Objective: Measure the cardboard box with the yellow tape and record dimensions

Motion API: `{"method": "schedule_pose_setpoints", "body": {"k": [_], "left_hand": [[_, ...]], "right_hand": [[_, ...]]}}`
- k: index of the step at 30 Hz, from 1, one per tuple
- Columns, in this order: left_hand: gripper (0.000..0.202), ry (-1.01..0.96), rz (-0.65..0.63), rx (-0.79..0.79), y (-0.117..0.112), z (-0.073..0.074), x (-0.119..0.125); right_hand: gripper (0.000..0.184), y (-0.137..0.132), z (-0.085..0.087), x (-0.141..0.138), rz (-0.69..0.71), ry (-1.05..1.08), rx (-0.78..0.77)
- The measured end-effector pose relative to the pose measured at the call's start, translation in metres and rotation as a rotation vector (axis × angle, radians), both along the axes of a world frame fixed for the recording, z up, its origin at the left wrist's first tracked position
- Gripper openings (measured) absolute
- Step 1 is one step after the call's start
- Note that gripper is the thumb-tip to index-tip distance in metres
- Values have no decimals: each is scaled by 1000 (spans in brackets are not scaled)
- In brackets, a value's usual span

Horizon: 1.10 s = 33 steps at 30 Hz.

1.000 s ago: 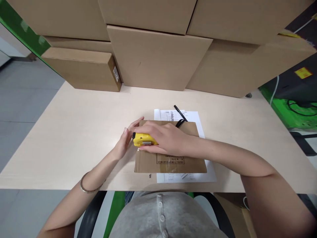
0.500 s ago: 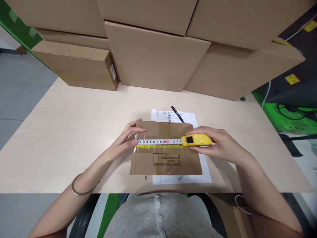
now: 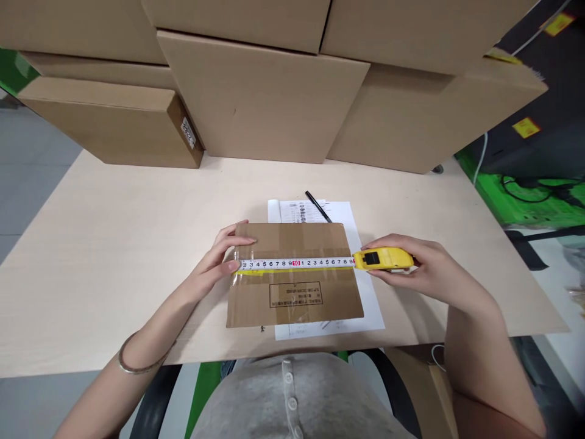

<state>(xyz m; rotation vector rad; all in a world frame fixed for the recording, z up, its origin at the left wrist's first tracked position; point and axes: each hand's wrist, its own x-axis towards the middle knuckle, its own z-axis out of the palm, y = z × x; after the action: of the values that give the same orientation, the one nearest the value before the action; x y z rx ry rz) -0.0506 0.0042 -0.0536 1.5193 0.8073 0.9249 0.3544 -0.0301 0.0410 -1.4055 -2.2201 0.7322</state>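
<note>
A small cardboard box (image 3: 256, 305) with clear tape and a printed black frame lies in front of me on the table. My left hand (image 3: 217, 259) grips its left edge, the thumb pressing the end of the measuring blade there. In my right hand (image 3: 423, 268) is a yellow tape measure (image 3: 386, 258), its case just past the box's right edge. The white blade (image 3: 292, 263) runs straight across the box top, showing numbers past the red 10 up to about 19. Printed paper sheets (image 3: 372, 305) lie partly hidden under the box.
A black pen (image 3: 317, 206) rests on the papers behind the box. Large cardboard boxes (image 3: 260, 97) form a wall along the table's back, with a flatter carton (image 3: 100, 125) at the left. The pale tabletop (image 3: 114, 244) ends close to my body.
My right hand has drawn the tape measure's case rightward, from over the box to beyond its right edge, so more blade shows. The left hand keeps its grip. The whole view has shifted slightly.
</note>
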Motion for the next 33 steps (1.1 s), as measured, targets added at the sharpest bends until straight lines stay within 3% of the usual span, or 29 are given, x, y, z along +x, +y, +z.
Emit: {"method": "schedule_pose_setpoints", "body": {"k": [4,7,11,15,19,22,23,25,27,30,33], "left_hand": [[36,20,9,-3,1,-2,-1],[39,-1,30,-18,1,-3,-1],[61,-85,67,-31,-2,-3,4],[64,-135,106,-97,-4,-4,7],[66,8,78,25,-3,11,0],[66,279,69,266,-12,43,1],[74,334,70,318,-18,55,5],[81,369,8,368,-33,77,20],[75,379,-119,368,-47,89,39],[61,515,-243,506,-60,87,64],[47,655,-258,741,-61,76,74]], "right_hand": [[32,10,15,-29,107,-19,32],[33,27,18,-75,246,-155,88],[45,47,14,-142,544,-202,252],[43,56,19,-177,694,-218,351],[34,57,38,-152,683,-53,217],[29,50,51,-106,599,30,49],[28,46,55,-92,609,44,-1],[28,35,58,-69,675,44,-92],[29,24,58,-57,738,10,-169],[30,12,52,-56,733,-62,-253],[28,12,44,-62,736,-71,-258]]}}
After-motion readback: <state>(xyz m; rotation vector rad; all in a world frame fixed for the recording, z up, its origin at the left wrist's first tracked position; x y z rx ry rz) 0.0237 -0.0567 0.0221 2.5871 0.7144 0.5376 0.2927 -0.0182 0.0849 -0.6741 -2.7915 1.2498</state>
